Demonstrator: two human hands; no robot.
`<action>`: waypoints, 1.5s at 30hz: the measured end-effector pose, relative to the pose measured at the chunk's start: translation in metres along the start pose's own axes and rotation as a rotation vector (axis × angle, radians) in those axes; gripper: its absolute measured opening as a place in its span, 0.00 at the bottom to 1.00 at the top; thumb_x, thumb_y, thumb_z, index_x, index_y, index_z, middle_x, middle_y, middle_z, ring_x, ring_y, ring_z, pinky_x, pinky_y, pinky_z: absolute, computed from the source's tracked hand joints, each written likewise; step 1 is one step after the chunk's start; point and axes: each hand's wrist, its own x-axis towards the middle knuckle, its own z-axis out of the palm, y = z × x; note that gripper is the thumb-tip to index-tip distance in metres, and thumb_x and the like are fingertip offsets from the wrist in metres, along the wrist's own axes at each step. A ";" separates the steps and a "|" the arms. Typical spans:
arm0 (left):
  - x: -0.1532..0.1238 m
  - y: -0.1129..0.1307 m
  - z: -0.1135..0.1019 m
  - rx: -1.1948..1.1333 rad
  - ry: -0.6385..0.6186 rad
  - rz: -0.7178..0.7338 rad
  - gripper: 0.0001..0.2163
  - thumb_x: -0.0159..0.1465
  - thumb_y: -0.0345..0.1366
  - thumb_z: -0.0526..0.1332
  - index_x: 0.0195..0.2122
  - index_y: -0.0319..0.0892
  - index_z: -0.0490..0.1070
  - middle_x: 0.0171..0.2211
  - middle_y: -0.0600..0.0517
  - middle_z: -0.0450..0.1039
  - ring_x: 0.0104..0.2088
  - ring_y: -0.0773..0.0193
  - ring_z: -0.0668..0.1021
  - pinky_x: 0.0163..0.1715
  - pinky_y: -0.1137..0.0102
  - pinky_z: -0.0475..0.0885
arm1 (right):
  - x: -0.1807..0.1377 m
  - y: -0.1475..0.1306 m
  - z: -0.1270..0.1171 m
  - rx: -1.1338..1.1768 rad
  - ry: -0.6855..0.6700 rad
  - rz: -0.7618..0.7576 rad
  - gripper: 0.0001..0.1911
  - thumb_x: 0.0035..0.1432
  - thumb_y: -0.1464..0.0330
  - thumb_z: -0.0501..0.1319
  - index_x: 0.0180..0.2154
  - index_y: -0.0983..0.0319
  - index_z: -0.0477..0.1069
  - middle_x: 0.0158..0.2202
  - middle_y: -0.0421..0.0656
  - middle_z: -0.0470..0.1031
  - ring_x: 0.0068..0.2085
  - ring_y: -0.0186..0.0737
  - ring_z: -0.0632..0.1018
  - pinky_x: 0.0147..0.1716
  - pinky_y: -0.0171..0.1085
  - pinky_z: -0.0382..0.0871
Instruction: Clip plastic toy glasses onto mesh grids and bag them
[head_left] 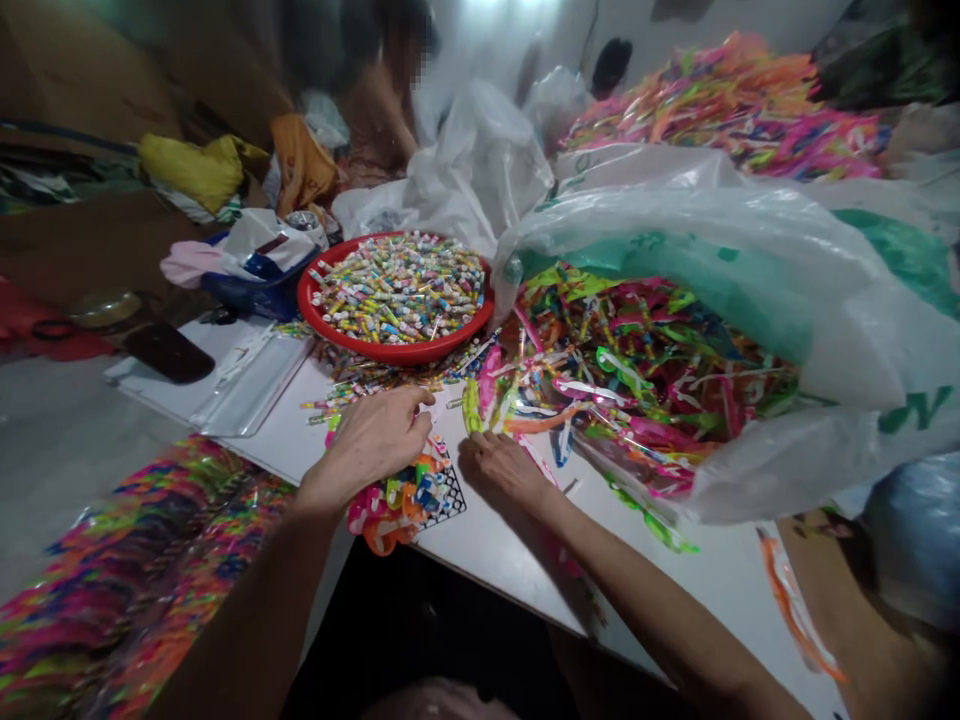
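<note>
The white table (724, 570) is crowded: a red basin (397, 352) stands amid spilled short sticks (330, 405), a blue basket (259, 297) and clear plastic case (255, 385) to its left. An open translucent bag (675, 215) sprawls rightward — bright strips (471, 405) strewn at its mouth — and a black grid (454, 495) sits at the near edge.

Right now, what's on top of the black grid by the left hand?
Bright plastic pieces, orange, pink, green and blue, crowd the black grid; its right edge shows bare. The left hand covers part of them. Whether they slot into the grid is hidden.
</note>
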 end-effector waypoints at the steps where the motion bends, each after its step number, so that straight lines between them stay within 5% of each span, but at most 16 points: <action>1: 0.000 0.000 0.000 0.005 -0.005 0.008 0.19 0.62 0.38 0.47 0.49 0.47 0.72 0.46 0.49 0.77 0.45 0.51 0.78 0.45 0.60 0.70 | -0.010 -0.004 0.001 0.001 0.000 0.011 0.13 0.64 0.74 0.48 0.44 0.64 0.70 0.45 0.51 0.71 0.44 0.44 0.72 0.44 0.39 0.65; 8: 0.001 0.002 -0.002 0.059 -0.050 0.099 0.20 0.64 0.41 0.44 0.48 0.46 0.73 0.47 0.50 0.75 0.44 0.51 0.77 0.43 0.60 0.70 | -0.013 -0.029 -0.004 0.085 -0.012 0.464 0.19 0.63 0.78 0.45 0.54 0.66 0.60 0.41 0.52 0.73 0.40 0.45 0.76 0.32 0.36 0.66; 14: -0.001 0.003 -0.002 0.089 -0.021 0.098 0.24 0.67 0.46 0.39 0.39 0.43 0.74 0.41 0.47 0.77 0.40 0.51 0.78 0.40 0.60 0.69 | -0.020 -0.016 -0.006 0.480 0.080 0.597 0.19 0.62 0.72 0.50 0.55 0.64 0.58 0.39 0.47 0.76 0.39 0.41 0.77 0.35 0.34 0.65; 18: -0.001 0.003 -0.001 0.080 -0.009 0.113 0.20 0.66 0.41 0.42 0.43 0.45 0.73 0.43 0.49 0.77 0.42 0.51 0.78 0.40 0.61 0.68 | -0.029 -0.021 -0.002 0.449 0.068 0.584 0.14 0.63 0.70 0.50 0.48 0.64 0.66 0.41 0.49 0.74 0.40 0.41 0.77 0.35 0.34 0.65; 24: -0.001 0.000 -0.001 0.073 -0.016 0.094 0.20 0.64 0.38 0.43 0.46 0.47 0.73 0.45 0.50 0.77 0.43 0.51 0.78 0.41 0.60 0.69 | -0.008 -0.033 0.006 0.233 -0.018 0.598 0.16 0.59 0.79 0.47 0.43 0.68 0.69 0.42 0.54 0.73 0.42 0.46 0.76 0.34 0.36 0.65; 30: -0.002 -0.001 0.000 0.033 0.006 0.091 0.19 0.63 0.37 0.44 0.44 0.46 0.74 0.45 0.50 0.77 0.43 0.50 0.78 0.40 0.60 0.69 | -0.016 -0.011 -0.005 0.700 0.263 0.614 0.07 0.53 0.68 0.57 0.36 0.63 0.69 0.31 0.43 0.75 0.31 0.39 0.75 0.30 0.34 0.63; 35: -0.003 0.000 0.000 0.019 0.027 0.091 0.19 0.63 0.38 0.45 0.46 0.46 0.73 0.45 0.50 0.77 0.43 0.50 0.78 0.42 0.59 0.69 | -0.030 -0.035 0.015 0.989 0.454 0.460 0.13 0.57 0.62 0.55 0.40 0.63 0.68 0.29 0.41 0.72 0.29 0.37 0.73 0.29 0.34 0.64; 40: -0.001 0.000 0.002 0.015 0.026 0.100 0.18 0.64 0.38 0.45 0.46 0.47 0.73 0.45 0.50 0.77 0.44 0.50 0.78 0.42 0.60 0.69 | -0.029 -0.047 0.027 1.014 0.426 0.415 0.13 0.63 0.62 0.50 0.36 0.63 0.69 0.30 0.43 0.73 0.32 0.38 0.74 0.33 0.34 0.65; 45: -0.002 0.001 0.001 0.014 0.040 0.088 0.19 0.66 0.44 0.44 0.42 0.46 0.74 0.41 0.50 0.78 0.41 0.51 0.79 0.40 0.62 0.69 | -0.019 -0.054 0.008 0.597 0.100 0.353 0.11 0.63 0.73 0.47 0.39 0.65 0.67 0.36 0.48 0.74 0.35 0.39 0.75 0.35 0.34 0.65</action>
